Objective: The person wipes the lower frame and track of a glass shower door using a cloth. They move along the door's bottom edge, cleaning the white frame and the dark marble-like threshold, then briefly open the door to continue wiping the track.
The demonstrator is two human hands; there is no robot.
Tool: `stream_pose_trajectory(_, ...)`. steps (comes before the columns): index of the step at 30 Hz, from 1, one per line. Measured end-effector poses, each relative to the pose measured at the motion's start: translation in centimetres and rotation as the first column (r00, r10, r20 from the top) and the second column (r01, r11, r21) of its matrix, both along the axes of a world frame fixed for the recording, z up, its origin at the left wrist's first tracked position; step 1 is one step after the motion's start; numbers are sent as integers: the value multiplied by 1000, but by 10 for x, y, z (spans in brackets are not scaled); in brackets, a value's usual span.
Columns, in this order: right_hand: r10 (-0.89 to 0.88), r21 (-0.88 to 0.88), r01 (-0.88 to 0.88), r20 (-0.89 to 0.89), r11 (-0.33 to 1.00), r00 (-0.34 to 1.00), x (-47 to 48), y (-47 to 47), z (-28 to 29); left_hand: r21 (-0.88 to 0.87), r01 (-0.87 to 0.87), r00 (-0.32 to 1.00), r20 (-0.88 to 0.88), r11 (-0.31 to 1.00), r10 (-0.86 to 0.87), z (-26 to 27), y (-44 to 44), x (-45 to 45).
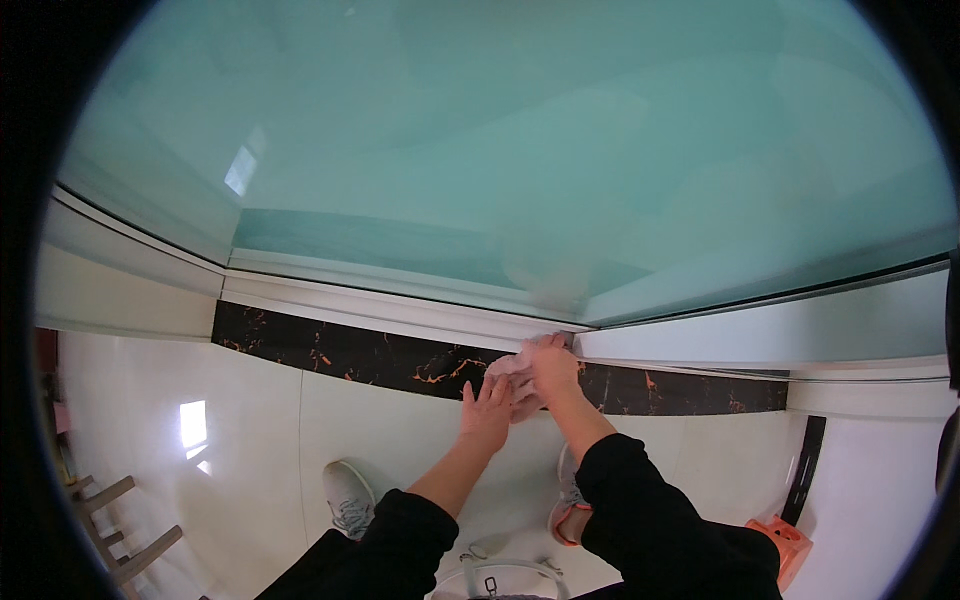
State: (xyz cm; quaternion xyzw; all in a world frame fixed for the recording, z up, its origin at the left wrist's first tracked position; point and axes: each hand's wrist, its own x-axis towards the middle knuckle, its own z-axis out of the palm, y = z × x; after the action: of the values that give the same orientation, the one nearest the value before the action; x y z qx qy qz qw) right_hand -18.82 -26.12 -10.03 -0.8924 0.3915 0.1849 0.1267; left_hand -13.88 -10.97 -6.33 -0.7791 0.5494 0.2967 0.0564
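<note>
A pink cloth (514,367) lies bunched between my two hands, over the dark marble threshold strip (375,360). My right hand (553,367) grips its upper part, with the fingertips against the white bottom frame (405,315) of a glass door near a frame corner. My left hand (486,412) rests on the cloth's lower left edge, fingers spread and pointing towards the door. Large greenish glass panes (450,150) rise beyond the frame and carry faint reflections.
Glossy light floor tiles (247,450) stretch below the strip. A wooden rack or stool (120,525) stands at lower left, an orange plastic stool (784,544) at lower right. My shoes (349,495) are on the tiles, with a pale curved rail (517,564) between my legs.
</note>
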Motion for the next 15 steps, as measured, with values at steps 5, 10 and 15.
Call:
stream_pose_trajectory(5,191,-108,-189,4,976,982,-8,7,10,-2,3,999,33,1000,-3,-6,11,6)
stream_pose_trajectory(10,63,-247,-79,-73,966,995,-12,6,9,44,20,999,28,999,-21,0,7,7)
stream_pose_trajectory(15,56,-56,-57,-8,997,998,2,7,10,20,3,999,36,1000,-4,-2,14,11)
